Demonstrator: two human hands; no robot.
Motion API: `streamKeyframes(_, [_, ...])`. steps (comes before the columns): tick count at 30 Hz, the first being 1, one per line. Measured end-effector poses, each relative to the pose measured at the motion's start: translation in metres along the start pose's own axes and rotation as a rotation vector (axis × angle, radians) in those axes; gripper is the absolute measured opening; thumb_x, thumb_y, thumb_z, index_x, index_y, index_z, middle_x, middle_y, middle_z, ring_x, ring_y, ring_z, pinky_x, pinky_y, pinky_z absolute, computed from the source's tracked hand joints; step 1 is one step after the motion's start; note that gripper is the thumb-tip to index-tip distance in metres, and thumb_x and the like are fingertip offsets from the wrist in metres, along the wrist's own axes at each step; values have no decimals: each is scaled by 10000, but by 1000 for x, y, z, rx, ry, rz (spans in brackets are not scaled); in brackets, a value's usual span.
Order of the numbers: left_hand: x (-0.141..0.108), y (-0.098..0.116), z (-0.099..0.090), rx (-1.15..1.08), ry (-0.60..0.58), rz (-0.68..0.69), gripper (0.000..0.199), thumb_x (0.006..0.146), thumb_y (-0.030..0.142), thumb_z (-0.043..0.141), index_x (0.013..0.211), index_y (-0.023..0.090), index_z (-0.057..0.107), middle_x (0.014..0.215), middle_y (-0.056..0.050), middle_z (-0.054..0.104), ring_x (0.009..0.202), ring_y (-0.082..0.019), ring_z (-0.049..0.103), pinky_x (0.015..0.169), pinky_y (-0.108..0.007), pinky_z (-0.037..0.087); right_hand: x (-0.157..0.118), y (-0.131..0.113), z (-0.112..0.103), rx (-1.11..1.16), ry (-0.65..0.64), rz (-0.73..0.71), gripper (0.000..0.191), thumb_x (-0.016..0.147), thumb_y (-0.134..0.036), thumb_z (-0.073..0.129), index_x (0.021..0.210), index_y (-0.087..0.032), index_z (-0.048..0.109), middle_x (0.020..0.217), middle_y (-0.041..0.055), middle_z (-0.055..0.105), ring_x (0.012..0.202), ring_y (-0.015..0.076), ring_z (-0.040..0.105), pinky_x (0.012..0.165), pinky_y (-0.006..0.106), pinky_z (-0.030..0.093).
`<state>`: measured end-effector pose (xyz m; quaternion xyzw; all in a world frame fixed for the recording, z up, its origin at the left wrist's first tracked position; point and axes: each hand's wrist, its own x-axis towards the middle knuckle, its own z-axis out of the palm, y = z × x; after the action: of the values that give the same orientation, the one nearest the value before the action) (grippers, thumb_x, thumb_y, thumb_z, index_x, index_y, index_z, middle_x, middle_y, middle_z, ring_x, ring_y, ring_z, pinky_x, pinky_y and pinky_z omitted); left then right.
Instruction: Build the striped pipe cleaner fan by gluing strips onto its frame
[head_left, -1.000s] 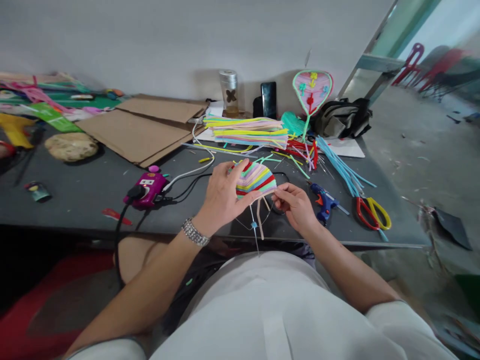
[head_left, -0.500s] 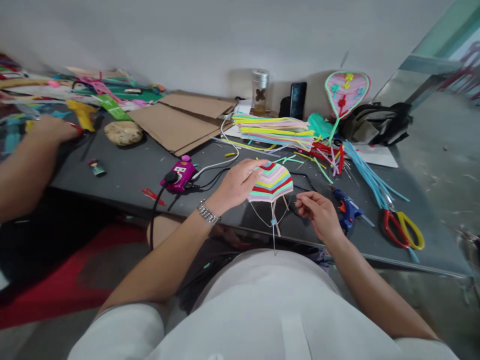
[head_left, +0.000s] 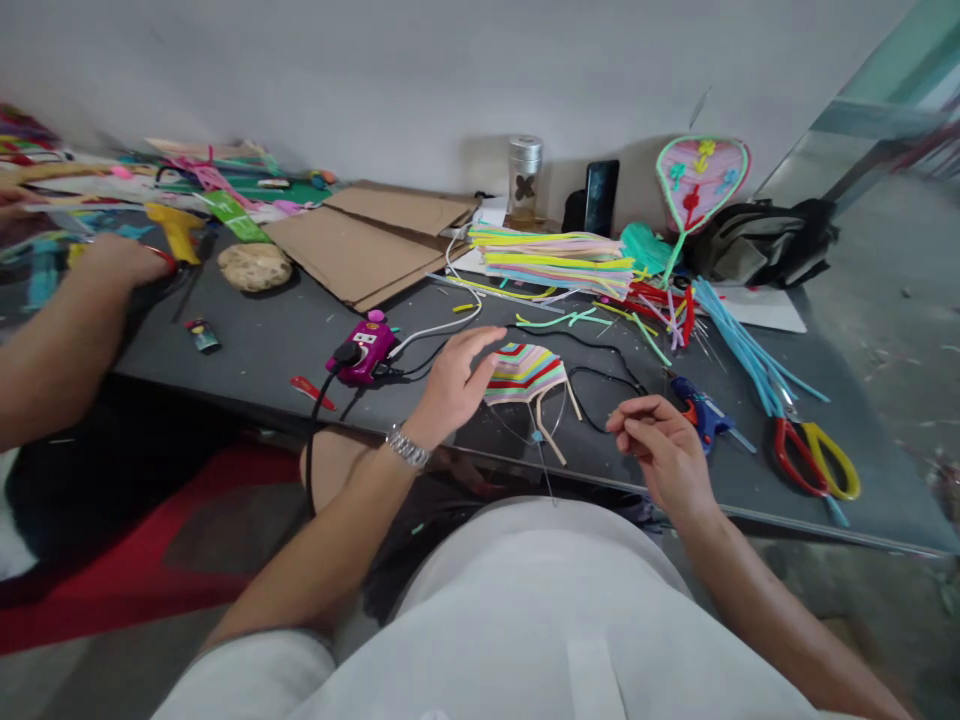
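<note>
A small fan-shaped piece (head_left: pixel 529 375), striped in coloured pipe cleaners, lies near the table's front edge. Bare wire and loose pipe cleaner ends trail from its lower side toward my shirt. My left hand (head_left: pixel 456 385), with a metal watch on the wrist, hovers at the piece's left edge, fingers stretched and thumb apart; whether the thumb touches it I cannot tell. To the right of the piece, my right hand (head_left: pixel 664 450) is closed in a pinch. Anything between those fingertips is too small to make out. Beside this hand lies a blue glue gun (head_left: pixel 703 410).
Scissors (head_left: pixel 814 455) and blue pipe cleaners (head_left: pixel 750 345) lie at right. Behind are a pipe cleaner bundle (head_left: pixel 555 262), phone (head_left: pixel 601 197), bottle (head_left: pixel 525 180) and finished fan (head_left: pixel 703 180). A purple power socket (head_left: pixel 364 350), cardboard (head_left: pixel 360 255) and a co-worker's arm (head_left: pixel 82 310) are left.
My left hand has moved off the striped piece, its fingers lifting to the left. The piece now lies lower and flatter on the table. My right hand keeps its pinch.
</note>
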<state>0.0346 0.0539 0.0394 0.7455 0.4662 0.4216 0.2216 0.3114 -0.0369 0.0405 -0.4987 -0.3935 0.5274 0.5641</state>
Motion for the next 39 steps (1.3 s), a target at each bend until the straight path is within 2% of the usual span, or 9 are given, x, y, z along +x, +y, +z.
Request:
streamKeyframes(5, [-41, 49, 13, -275, -163, -75, 285, 1020, 335, 552, 1156, 198, 762, 1205, -101, 780, 1158, -241, 709, 1048, -399, 538, -17, 3, 17, 25, -178, 71, 121, 776, -276, 749, 886, -232, 721, 805, 18, 738, 593, 127, 567, 567, 275, 442])
streamKeyframes(9, [-62, 69, 33, -407, -237, -87, 216, 934, 351, 715, 1087, 215, 783, 1059, -84, 799, 973, -226, 734, 886, -357, 577, -28, 10, 23, -28, -268, 83, 129, 812, -321, 757, 907, -233, 764, 774, 18, 728, 589, 133, 575, 581, 285, 464])
streamKeyframes(14, [-80, 65, 46, -317, -74, 58, 159, 967, 304, 685, 903, 191, 777, 852, -68, 748, 786, -178, 694, 730, -314, 544, -41, 15, 22, -126, -374, 57, 123, 846, -271, 729, 947, -234, 791, 687, -4, 680, 631, 139, 596, 610, 269, 476])
streamKeyframes(17, [-89, 61, 41, -131, -21, 178, 182, 971, 311, 687, 846, 190, 741, 766, -51, 707, 725, -170, 641, 692, -315, 495, -44, 16, 21, -87, -462, 159, 192, 841, -255, 725, 1015, -235, 801, 705, -3, 695, 628, 131, 597, 611, 264, 481])
streamKeyframes(23, [-100, 60, 33, -185, -137, 236, 252, 1044, 238, 503, 829, 197, 626, 773, -44, 641, 722, -160, 565, 672, -301, 453, -42, 13, 25, 191, -535, 443, 229, 769, -295, 771, 983, -220, 803, 802, 30, 751, 557, 118, 575, 455, 223, 411])
streamKeyframes(26, [-103, 58, 31, -236, -144, 140, 312, 1067, 244, 424, 792, 202, 565, 729, -19, 583, 673, -149, 524, 640, -294, 423, -41, 8, 29, 246, -504, 390, 228, 757, -287, 785, 975, -220, 803, 944, 57, 786, 586, 120, 592, 461, 231, 428])
streamKeyframes(32, [-104, 53, 15, -231, 4, -85, 426, 1084, 276, 399, 667, 205, 444, 636, 24, 453, 592, -123, 435, 588, -275, 358, -37, 7, 31, 300, -424, 229, 161, 798, -224, 754, 955, -211, 785, 998, 67, 804, 591, 99, 581, 588, 264, 476])
streamKeyframes(37, [-103, 54, 19, -170, -143, 89, 138, 1016, 304, 601, 957, 181, 624, 836, -21, 632, 708, -138, 558, 640, -254, 434, -43, 15, 28, 173, -501, 184, 166, 856, -250, 738, 1013, -219, 783, 1004, 58, 783, 626, 110, 610, 517, 235, 462])
streamKeyframes(39, [-103, 54, 25, -74, -191, 197, 180, 1035, 290, 560, 896, 179, 591, 783, -16, 601, 686, -144, 526, 626, -264, 406, -46, 18, 26, 97, -515, 165, 191, 872, -255, 737, 1057, -236, 782, 944, 39, 763, 642, 117, 622, 494, 221, 464])
